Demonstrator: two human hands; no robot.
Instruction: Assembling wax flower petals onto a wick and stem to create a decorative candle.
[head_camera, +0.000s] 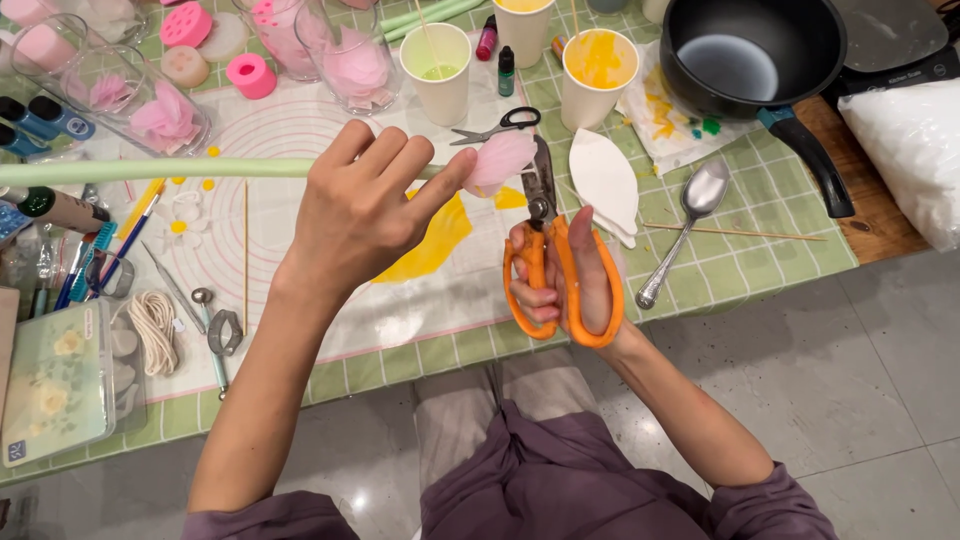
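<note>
Shears (560, 270) in my right hand (575, 285): bright orange handles, grey metal blades. Stem (150, 171) in my left hand (365, 205): pale green, tipped with a soft pink petal (500, 158). Tablecloth (760, 200): green and white check. Work mat (300, 250): white with thin pink rings, smeared with a yellow patch (432, 245). Pan (750, 55): black, teal band at the handle. Small scissors (497, 127): black handles. Paper cups (440, 70): white, one with light green inside, another streaked yellow. Spoon (685, 225): silver. My sleeves and lap: dusty purple.
</note>
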